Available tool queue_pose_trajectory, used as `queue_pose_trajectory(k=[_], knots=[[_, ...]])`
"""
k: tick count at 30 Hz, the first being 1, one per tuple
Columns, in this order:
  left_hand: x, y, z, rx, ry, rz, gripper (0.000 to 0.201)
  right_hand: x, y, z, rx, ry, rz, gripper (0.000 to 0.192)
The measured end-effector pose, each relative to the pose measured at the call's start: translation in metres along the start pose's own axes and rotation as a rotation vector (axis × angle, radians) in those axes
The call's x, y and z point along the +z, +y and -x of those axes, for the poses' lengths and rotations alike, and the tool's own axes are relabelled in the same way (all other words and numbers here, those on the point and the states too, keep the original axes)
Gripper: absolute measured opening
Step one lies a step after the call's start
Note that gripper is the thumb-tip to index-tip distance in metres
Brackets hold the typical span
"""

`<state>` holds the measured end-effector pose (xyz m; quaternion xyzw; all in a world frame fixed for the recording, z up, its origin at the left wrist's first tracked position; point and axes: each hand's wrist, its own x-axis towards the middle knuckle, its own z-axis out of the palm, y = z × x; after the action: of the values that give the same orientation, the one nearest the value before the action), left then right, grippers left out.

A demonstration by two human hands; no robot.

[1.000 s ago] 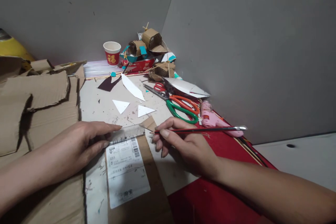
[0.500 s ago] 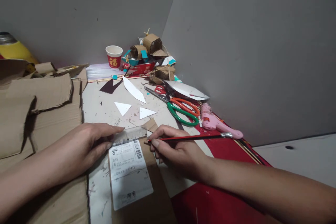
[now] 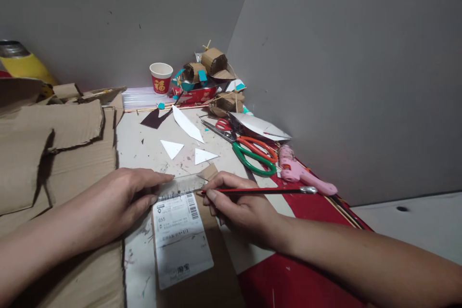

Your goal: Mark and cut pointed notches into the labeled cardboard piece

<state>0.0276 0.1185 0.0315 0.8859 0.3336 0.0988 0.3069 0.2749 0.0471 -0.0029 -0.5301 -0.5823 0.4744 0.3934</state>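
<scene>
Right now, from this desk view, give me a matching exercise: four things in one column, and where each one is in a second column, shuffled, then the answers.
Things:
1. pencil
2. clear ruler
3. paper cup
4. pink glue gun

Places:
A. at the back by the wall, beside the cardboard models
B. held in the right hand
C. on the red mat, right of the scissors
D. pressed on the cardboard piece by the left hand

Pairs: 1-B, 2-D, 3-A, 4-C
</scene>
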Motion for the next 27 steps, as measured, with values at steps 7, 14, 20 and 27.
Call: queue_pose_trajectory(k=[7,14,20,27], knots=[[0.0003,-0.0002,-0.0001,-0.021,0.009,0.012,0.041,0.0019,-0.0055,-0.0001,-0.032,0.007,0.118,0.007],[0.0005,0.0016,-0.0005,-0.023,0.02,0.0,0.04,0.0025,-0.0086,-0.0031,-0.084,-0.004,0.175,0.007],[0.0013,0.0013,-0.0015,0.016,0.027,0.003,0.038,0.0016,-0.0083,-0.005,-0.112,-0.029,0.195,0.008],[0.0002,0.0053,-0.0007,0.041,0.02,-0.005,0.039,0.0009,-0.0048,-0.0043,-0.152,-0.034,0.278,0.01]])
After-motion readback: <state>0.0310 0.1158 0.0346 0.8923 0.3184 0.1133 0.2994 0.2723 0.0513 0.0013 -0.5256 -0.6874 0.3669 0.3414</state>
